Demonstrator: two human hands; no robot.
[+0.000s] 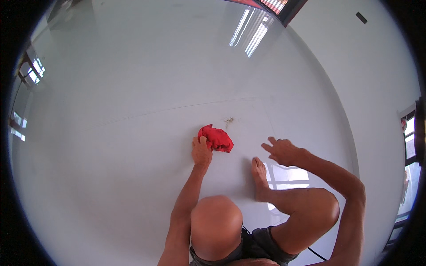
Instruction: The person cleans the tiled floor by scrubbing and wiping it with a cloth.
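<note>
A crumpled red cloth [218, 139] lies bunched on the pale glossy tiled floor [133, 159]. My left hand [201, 152] grips its left edge, fingers pressed into the folds. Just beyond the cloth, slightly to the right, is a small brownish smudge of dirt [229, 120]. My right hand [281, 151] hovers in the air to the right of the cloth, fingers spread, holding nothing. Below that hand my bare right foot [259, 174] rests on the floor.
My bent knees [216, 222] are close in front of me. A white wall [372, 86] curves along the right side, with a small dark rectangular plate [361, 18] on it. A window [411, 143] is at the far right. A thin black cable [317, 253] runs beside my right thigh.
</note>
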